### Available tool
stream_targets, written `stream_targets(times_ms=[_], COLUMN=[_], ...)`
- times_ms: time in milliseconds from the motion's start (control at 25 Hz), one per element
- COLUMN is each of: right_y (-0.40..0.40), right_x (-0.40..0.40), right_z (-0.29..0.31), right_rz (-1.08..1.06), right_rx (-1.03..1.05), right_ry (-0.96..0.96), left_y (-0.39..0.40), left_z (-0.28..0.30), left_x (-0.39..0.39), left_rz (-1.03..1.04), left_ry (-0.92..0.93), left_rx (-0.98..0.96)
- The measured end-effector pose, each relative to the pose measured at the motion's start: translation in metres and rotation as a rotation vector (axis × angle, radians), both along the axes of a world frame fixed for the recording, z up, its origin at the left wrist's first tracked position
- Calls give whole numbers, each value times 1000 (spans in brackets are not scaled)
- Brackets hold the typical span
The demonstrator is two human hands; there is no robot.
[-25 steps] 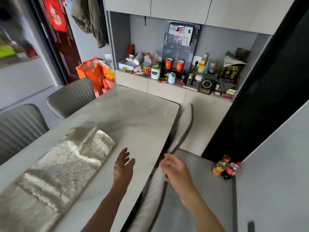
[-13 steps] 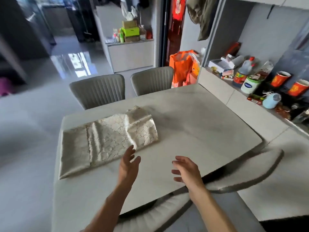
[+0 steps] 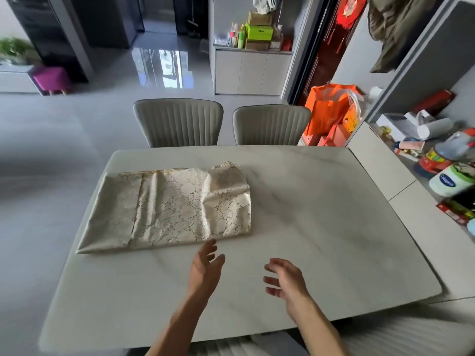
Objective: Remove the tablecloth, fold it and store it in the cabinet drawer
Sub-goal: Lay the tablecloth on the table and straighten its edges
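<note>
Seeing: our folded tablecloth (image 3: pixel 169 206) lying left of centre on the counter (image 3: pixel 321 227).
Hands: our left hand (image 3: pixel 207 268) and right hand (image 3: pixel 285 277) hover released, lower centre, grasping nothing.

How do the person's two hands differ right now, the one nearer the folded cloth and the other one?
The left hand has straighter fingers reaching up to the near edge of the tablecloth; the right hand has loosely curled fingers and lies farther from the cloth. The left palm faces right, the right palm faces left. Both are over the table and hold nothing.
</note>
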State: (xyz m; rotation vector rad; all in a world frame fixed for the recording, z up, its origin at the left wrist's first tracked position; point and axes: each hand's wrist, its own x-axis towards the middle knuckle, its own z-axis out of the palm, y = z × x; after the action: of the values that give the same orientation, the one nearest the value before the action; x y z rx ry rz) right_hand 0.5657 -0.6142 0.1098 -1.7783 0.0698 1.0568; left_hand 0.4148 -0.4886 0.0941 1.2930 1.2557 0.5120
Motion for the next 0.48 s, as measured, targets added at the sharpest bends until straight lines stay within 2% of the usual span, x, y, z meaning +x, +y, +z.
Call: stream_targets(times_ms=[120,320,480], right_y=[23,73,104], right_x=[29,99,155], right_z=[-13,-59,-94], right_rz=[55,220,334], right_rx=[-35,-52,-61], right_ry=[-4,-27,-12], left_y=[-3,8,20], left_z=[-19,-67,-100], left_x=[24,76,141], left_rz=[36,240,302], left_ry=[19,41,155], left_rx=[-90,-352,-255])
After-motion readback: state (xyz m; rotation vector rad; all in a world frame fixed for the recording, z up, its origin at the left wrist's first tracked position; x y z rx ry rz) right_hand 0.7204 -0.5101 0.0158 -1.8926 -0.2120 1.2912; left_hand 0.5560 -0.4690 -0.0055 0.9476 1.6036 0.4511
